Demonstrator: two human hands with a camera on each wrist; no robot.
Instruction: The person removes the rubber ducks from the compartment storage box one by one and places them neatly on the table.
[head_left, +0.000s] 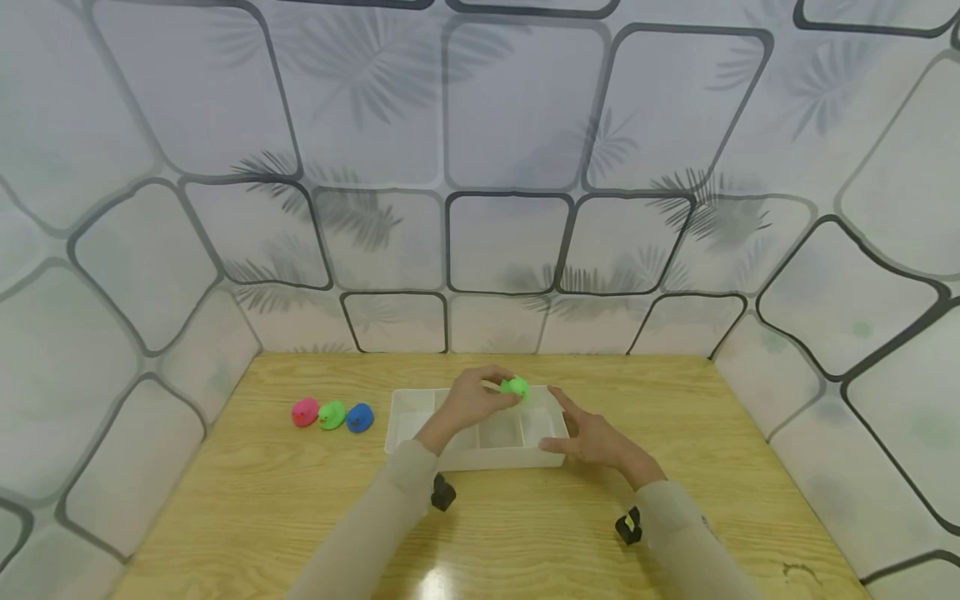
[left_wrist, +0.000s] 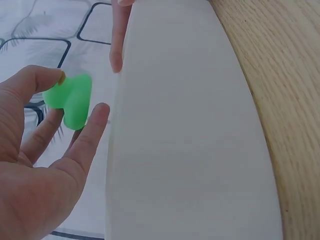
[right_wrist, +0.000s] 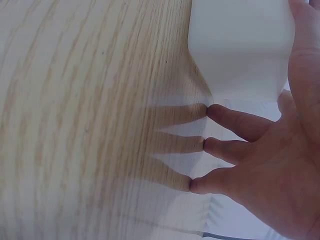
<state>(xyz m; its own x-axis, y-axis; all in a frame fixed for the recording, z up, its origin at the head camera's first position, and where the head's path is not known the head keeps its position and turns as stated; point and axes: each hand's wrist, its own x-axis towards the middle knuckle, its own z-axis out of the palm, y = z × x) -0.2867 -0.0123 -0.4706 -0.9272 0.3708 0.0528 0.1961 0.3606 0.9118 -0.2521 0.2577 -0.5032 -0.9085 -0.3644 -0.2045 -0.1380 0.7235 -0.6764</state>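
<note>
My left hand (head_left: 471, 400) pinches a green rubber duck (head_left: 516, 387) between thumb and fingertips, above a white compartment box (head_left: 495, 459). In the left wrist view, the held duck (left_wrist: 76, 102) is beside the box's long side wall (left_wrist: 185, 125). At the box's right end is my right hand (head_left: 597, 438), its thumb on the near part of the rim and its index finger reaching to the far corner. Three straight, spread fingers of that hand (right_wrist: 260, 165) reach down to the tabletop beside the box end (right_wrist: 242, 55) in the right wrist view.
Left of the box, a pink duck (head_left: 304, 412), another green duck (head_left: 332, 415) and a blue duck (head_left: 360, 417) sit in a row on the wooden table (head_left: 247, 517). A patterned wall covering (head_left: 510, 242) encloses the back and sides.
</note>
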